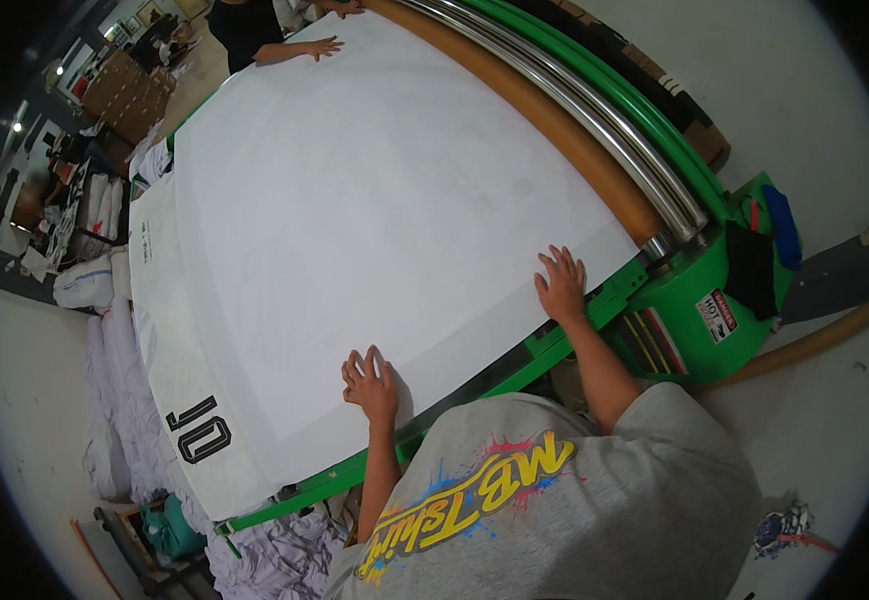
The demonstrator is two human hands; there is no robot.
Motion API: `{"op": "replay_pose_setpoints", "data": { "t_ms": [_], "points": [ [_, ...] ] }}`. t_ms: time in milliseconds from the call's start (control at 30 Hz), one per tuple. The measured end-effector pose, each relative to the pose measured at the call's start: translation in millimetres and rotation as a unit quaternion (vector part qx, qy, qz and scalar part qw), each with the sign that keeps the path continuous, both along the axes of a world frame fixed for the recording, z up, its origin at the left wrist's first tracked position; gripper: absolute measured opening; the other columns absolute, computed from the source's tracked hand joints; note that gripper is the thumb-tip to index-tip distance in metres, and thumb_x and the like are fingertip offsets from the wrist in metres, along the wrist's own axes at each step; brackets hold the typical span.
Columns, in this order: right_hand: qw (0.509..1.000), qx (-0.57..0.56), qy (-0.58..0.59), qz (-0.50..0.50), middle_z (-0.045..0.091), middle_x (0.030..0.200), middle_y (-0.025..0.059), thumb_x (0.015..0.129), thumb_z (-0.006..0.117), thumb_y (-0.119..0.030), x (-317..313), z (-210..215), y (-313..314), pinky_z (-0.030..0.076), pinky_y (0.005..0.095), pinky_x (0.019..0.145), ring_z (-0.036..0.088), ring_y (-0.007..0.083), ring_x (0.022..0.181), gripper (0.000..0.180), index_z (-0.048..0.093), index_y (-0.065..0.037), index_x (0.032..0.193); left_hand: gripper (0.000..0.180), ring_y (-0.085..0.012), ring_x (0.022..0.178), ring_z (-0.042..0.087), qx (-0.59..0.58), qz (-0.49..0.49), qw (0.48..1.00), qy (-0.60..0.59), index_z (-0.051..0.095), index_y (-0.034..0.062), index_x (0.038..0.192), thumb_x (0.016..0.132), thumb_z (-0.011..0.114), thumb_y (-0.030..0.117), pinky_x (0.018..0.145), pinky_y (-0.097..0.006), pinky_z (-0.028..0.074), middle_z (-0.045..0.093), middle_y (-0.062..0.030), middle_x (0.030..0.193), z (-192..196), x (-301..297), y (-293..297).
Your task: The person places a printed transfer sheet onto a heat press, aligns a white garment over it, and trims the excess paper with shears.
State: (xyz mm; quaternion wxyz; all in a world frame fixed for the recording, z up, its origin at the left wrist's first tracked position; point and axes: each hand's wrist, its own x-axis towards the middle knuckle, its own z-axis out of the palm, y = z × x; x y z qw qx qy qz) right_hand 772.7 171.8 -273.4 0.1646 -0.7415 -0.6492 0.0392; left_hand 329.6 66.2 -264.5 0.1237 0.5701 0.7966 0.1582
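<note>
White sheet: both hands flat, fingers spread.

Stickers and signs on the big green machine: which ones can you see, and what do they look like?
Warning label: on the green machine's end housing, right of the right hand; small rectangle, white with red and black.
Striped panel: just left of and below that label; slanted red, yellow and black stripes.
Black printed digits: on the white sheet's near-left edge, left of the left hand.

Green machine housing at right, steel rollers running along the far-right edge. White garment piles on the floor at left. Another person's hand far left. Cardboard boxes beyond.
</note>
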Motion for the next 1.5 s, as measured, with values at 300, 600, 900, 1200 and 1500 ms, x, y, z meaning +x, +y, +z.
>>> {"op": "replay_pose_setpoints", "data": {
  "t_ms": [300, 600, 900, 1200, 1500],
  "points": [
    [1.000, -0.008, 0.006, -0.021, 0.049, 0.171, 0.0080, 0.105, 0.068, -0.032, -1, 0, 4, 0.019, 0.0634, 0.135, 0.034, 0.0321, 0.166, 0.050, 0.063, -0.017, 0.153, 0.050, -0.0351, 0.161, 0.030, 0.002, -0.004, 1.000, 0.008, 0.064, 0.0303, 0.154, 0.104, 0.069, 0.036, 0.113, -0.064, 0.028, 0.044, -0.0112, 0.170, -2, 1, 2],
    [0.999, -0.013, -0.004, -0.038, 0.049, 0.170, 0.0079, 0.108, 0.066, -0.035, -3, -4, 9, 0.018, 0.0621, 0.136, 0.033, 0.0311, 0.166, 0.049, 0.064, -0.015, 0.153, 0.051, -0.0338, 0.160, 0.030, 0.003, -0.011, 1.000, 0.009, 0.064, 0.0306, 0.153, 0.103, 0.071, 0.037, 0.111, -0.062, 0.029, 0.044, -0.0100, 0.168, -3, 2, 4],
    [0.997, -0.018, -0.027, -0.063, 0.046, 0.169, 0.0104, 0.110, 0.066, -0.035, -13, -2, 13, 0.019, 0.0662, 0.134, 0.031, 0.0345, 0.166, 0.046, 0.062, -0.014, 0.150, 0.050, -0.0336, 0.156, 0.033, -0.005, -0.027, 1.000, -0.012, 0.067, 0.0297, 0.150, 0.101, 0.074, 0.038, 0.108, -0.064, 0.031, 0.045, -0.0108, 0.165, 2, -1, 6],
    [0.992, -0.041, -0.045, -0.107, 0.047, 0.163, 0.0163, 0.103, 0.071, -0.040, -23, -3, 28, 0.024, 0.0683, 0.130, 0.032, 0.0398, 0.164, 0.055, 0.061, -0.008, 0.146, 0.046, -0.0308, 0.142, 0.051, -0.063, -0.043, 0.996, -0.036, 0.069, 0.0238, 0.148, 0.104, 0.071, 0.036, 0.110, -0.064, 0.036, 0.058, -0.0123, 0.150, 33, -22, 33],
    [0.999, 0.008, -0.049, -0.001, 0.037, 0.175, 0.0206, 0.106, 0.067, -0.046, -92, -2, 44, 0.024, 0.0654, 0.132, 0.027, 0.0444, 0.166, 0.072, 0.048, -0.011, 0.166, 0.058, -0.0375, 0.164, 0.032, 0.004, 0.155, 0.988, 0.022, 0.051, 0.0276, 0.167, 0.112, 0.059, 0.043, 0.123, -0.076, 0.026, 0.034, -0.0125, 0.179, 0, -103, 56]
  ]
}}
